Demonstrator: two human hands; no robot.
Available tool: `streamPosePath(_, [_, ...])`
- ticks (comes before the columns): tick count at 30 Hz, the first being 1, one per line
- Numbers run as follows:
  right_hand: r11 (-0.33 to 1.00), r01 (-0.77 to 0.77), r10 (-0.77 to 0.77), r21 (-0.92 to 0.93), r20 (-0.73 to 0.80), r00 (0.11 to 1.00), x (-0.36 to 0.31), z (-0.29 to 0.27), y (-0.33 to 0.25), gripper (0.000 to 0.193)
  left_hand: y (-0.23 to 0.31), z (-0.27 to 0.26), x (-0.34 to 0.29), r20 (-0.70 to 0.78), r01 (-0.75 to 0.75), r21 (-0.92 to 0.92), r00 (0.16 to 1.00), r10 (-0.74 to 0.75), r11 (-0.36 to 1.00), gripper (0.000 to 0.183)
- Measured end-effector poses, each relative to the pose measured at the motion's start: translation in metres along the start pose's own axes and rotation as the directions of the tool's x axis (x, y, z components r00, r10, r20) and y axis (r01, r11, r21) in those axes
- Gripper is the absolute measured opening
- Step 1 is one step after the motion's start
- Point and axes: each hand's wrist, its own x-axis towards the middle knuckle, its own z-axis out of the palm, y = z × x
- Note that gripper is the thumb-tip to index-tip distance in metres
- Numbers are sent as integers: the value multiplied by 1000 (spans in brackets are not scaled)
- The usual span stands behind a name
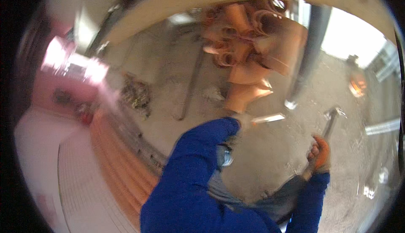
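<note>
My right hand [321, 153], orange at its back as if gloved, is wrapped round the handle of a hammer [332, 124]. The hammer's metal head points away from me over the grey floor. My left arm, in a blue sleeve, reaches forward, and my left hand [237, 120] shows only as a blurred edge past the cuff. Its fingers are hidden. Just beyond it lies an orange-brown flared piece [244, 96], touching or very close to the hand; I cannot tell which. Behind that stands a heap of orange-brown curved and tube-like pieces [253, 39].
A pink machine or frame [55, 87] stands at the left, beside a ribbed orange panel [122, 169]. A dark post [310, 51] rises near the heap. A pale strip [268, 118] and a rubble pile [135, 91] lie on the floor. A curved beige beam [202, 1] crosses the top.
</note>
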Motion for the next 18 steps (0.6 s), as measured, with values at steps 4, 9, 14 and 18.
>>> streamPosePath(4, [993,-97,93,67,53,994,27,-6,6,14,29,2,19,198,64,-72,979,-49,995,29])
streamPosePath(9, [987,-157,157,-13,-37,987,50,-23,18,16,48,-14,33,251,-90,-72,962,106,993,30])
streamPosePath(14, [961,-271,270,58,13,963,72,-30,22,14,47,-22,37,154,-134,-124,976,153,983,29])
streamPosePath(18, [946,-280,269,162,88,959,84,-29,22,12,43,-15,48,143,-185,-55,971,191,981,29])
